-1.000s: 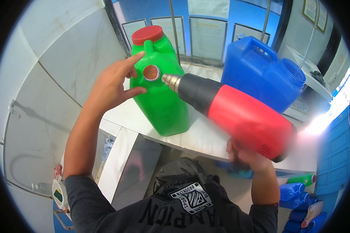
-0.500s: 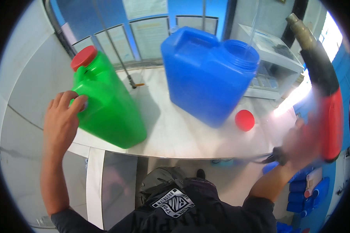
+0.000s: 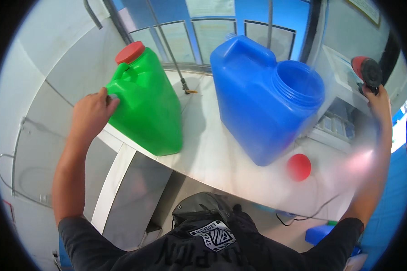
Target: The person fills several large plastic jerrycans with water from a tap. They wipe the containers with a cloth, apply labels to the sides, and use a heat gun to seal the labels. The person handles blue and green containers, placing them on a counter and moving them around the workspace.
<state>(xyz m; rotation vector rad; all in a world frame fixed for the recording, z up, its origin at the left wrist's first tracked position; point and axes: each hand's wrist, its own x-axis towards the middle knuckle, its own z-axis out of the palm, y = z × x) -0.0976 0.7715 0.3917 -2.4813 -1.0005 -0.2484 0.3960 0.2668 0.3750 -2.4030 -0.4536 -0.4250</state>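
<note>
My left hand (image 3: 95, 108) has its fingers curled on the upper left corner of the green jerrycan (image 3: 147, 115), partly hiding what is there. The jerrycan stands upright with a red cap (image 3: 130, 51) on top. My right hand (image 3: 376, 97), raised at the far right, grips the red and black heat gun (image 3: 366, 68), seen mostly from its rear end. In the middle stands a blue jerrycan (image 3: 253, 108) with its wide mouth uncovered. A loose red cap (image 3: 299, 167) lies on the white counter (image 3: 199, 167), to the right of it.
A metal rod with a valve (image 3: 185, 86) rises behind the jerrycans. A white shelf unit (image 3: 330, 124) is at the right, a white wall (image 3: 31, 67) at the left. A black cord (image 3: 315, 213) crosses the lower right. Blue containers (image 3: 316, 235) and a bag (image 3: 190, 205) are below.
My right hand has swung the heat gun from beside the green jerrycan out to the far right. The green jerrycan has shifted left in the view, and my left hand has closed onto it.
</note>
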